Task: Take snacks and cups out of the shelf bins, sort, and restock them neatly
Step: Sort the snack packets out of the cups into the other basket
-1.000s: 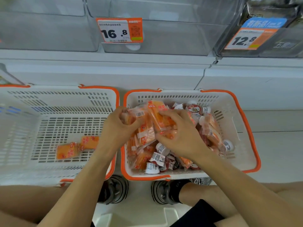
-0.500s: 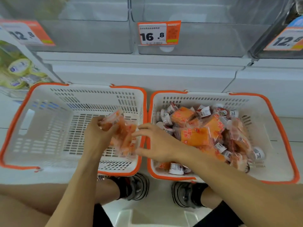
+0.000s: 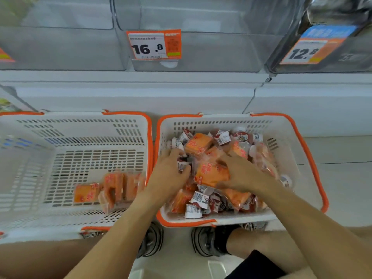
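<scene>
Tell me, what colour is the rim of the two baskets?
Orange, on white slotted plastic; the head view shows it on the right basket and left basket.

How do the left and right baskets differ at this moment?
The left basket holds only a few orange snack packs, its floor mostly bare; the right basket is heaped with orange packs and small cups mixed. Both hands work in the right basket, none in the left. Both are white with orange rims.

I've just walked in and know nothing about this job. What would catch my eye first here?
The right basket, heaped with orange snack packs and small cups, with both hands digging in: the left hand among cups, the right hand on an orange pack. The left basket holds just a few orange packs. Above hangs a bright 16.8 price tag.
</scene>
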`<state>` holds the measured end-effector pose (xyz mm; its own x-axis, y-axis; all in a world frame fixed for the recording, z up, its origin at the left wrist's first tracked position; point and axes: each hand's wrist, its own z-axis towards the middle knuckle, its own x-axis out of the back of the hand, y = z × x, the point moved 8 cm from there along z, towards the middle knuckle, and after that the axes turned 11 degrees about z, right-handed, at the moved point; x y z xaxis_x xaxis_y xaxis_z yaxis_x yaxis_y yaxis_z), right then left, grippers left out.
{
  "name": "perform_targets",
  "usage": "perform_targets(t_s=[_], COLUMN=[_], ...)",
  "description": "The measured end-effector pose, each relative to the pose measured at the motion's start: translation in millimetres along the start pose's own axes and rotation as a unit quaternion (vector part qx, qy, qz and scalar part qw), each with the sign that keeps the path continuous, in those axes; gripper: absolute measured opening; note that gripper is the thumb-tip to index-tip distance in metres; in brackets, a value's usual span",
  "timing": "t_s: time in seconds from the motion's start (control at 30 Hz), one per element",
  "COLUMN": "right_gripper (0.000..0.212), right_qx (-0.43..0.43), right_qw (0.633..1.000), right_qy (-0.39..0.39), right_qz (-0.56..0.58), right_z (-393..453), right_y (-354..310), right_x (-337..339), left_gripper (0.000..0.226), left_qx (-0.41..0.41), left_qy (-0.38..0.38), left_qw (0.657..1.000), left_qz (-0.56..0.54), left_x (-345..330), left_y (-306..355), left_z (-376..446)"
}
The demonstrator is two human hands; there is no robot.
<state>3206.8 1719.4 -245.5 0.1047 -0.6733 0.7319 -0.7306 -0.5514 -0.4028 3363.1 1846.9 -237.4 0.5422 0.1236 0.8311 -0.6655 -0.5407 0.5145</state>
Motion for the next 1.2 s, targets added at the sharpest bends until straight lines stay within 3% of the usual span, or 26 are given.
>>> perform_targets(t_s=[0.1,0.17,0.3,0.47,0.6,0.67,0.77,0.93,1.1,1.2], right_gripper=[0.073,0.065,0.059,0.058,0.055,0.057,0.056,0.061,0.091,0.095], right_qx=[0.004,-0.003,-0.018,0.044,0.085,0.084,0.069,0.008,0.021,0.031], right_qw=[1.000,0.999,0.994,0.982,0.964,0.956,0.956,0.962,0.975,0.980], right_qy=[-0.001,-0.008,0.012,0.040,0.025,0.010,-0.016,-0.019,-0.035,-0.032], right_qz=[0.026,0.051,0.106,0.177,0.250,0.280,0.283,0.274,0.220,0.195], right_z=[-7.1,-13.8,-22.8,-27.5,-26.9,-25.9,-21.8,-8.3,-3.4,-1.1], right_y=[10.7,22.0,39.6,17.2,-13.0,-19.6,-18.4,11.9,9.0,4.1], right_x=[14.5,27.6,57.1,83.5,88.1,84.8,73.2,46.5,35.0,36.5], left_gripper=[0.063,0.063,0.060,0.047,0.054,0.052,0.022,0.036,0.030,0.026], left_qx=[-0.022,-0.039,-0.030,-0.006,0.004,-0.017,-0.083,-0.109,-0.097,-0.045], left_qy=[-0.055,-0.067,-0.098,-0.046,-0.037,-0.072,-0.107,-0.104,-0.078,-0.054], left_qw=[0.988,0.976,0.982,0.995,0.996,0.990,0.958,0.923,0.951,0.981], left_qz=[0.144,0.203,0.161,0.087,0.078,0.123,0.253,0.355,0.284,0.181], left_x=[-33.1,-40.9,-32.3,4.2,6.5,-9.1,-30.3,-35.7,-8.2,7.6], left_y=[-4.9,-7.4,-8.3,-17.0,-25.2,-23.4,-12.7,-13.2,-0.6,-13.1], left_z=[5.4,7.4,10.6,10.5,6.2,-0.7,-4.7,4.4,-1.1,-6.1])
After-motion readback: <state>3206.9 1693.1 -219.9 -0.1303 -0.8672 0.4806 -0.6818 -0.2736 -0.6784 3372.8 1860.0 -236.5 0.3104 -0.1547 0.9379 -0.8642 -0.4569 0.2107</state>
